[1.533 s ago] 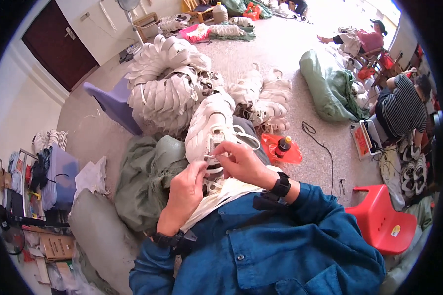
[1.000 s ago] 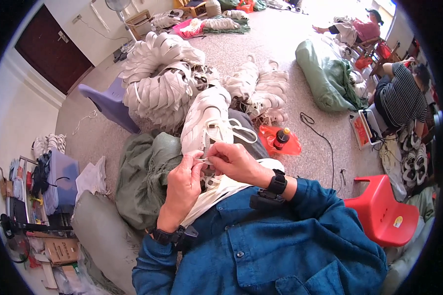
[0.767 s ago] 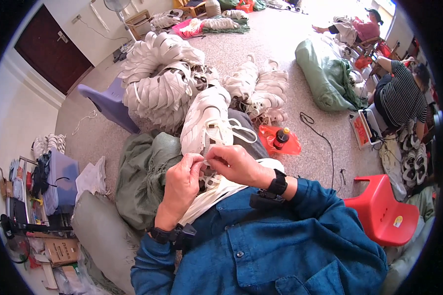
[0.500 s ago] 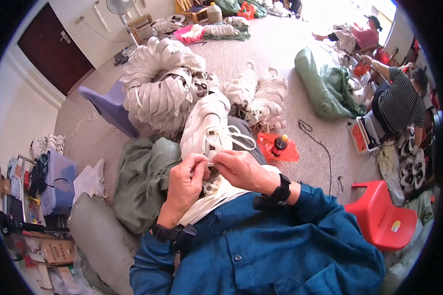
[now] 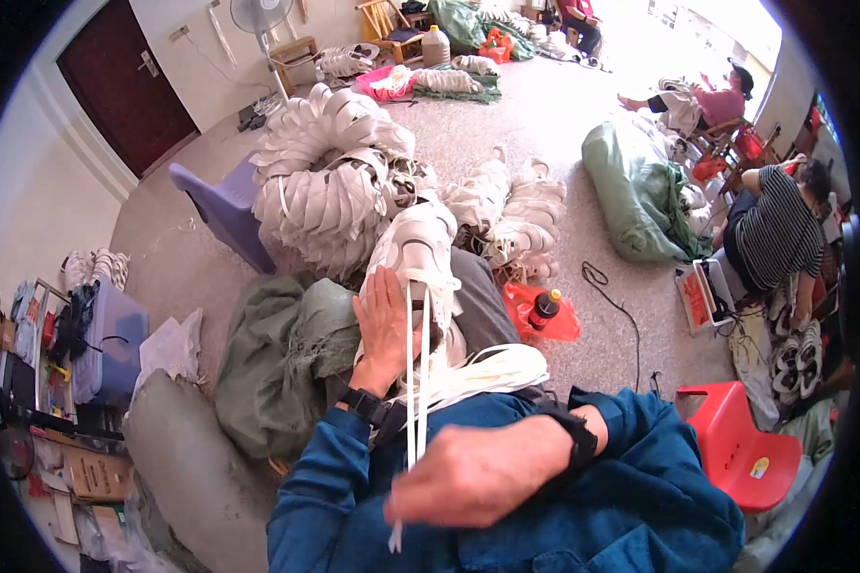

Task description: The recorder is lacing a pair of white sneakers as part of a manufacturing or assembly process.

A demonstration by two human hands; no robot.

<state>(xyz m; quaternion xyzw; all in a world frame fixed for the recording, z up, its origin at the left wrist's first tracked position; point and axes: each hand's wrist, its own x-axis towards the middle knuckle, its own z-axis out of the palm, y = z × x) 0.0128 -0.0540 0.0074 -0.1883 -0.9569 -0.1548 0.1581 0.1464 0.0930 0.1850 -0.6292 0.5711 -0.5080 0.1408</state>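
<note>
A white shoe upper (image 5: 420, 237) rests in front of me, joined to a stack of others beyond it. My left hand (image 5: 382, 329) lies flat along its left side, fingers stretched out and pointing away from me. Two strands of white shoelace (image 5: 410, 372) run taut from the upper's eyelet area toward my chest. My right hand (image 5: 487, 473), slightly blurred, is closed around them low before my shirt, and loose tips stick out below it. Over my lap lies a bundle of white laces (image 5: 497, 371), partly behind the taut strands.
A big coil of stacked uppers (image 5: 330, 181) stands ahead beside a purple chair (image 5: 222, 215). To the right are a dark bottle (image 5: 545, 307) on red plastic, a black cord (image 5: 621, 301) and a red stool (image 5: 741, 449). Green sacks (image 5: 268, 363) lie left; people sit at far right.
My right hand has drawn the shoelace strands back from the upper toward my chest. My left hand has left its pinch and now lies flat on the upper. The view has shifted slightly.
</note>
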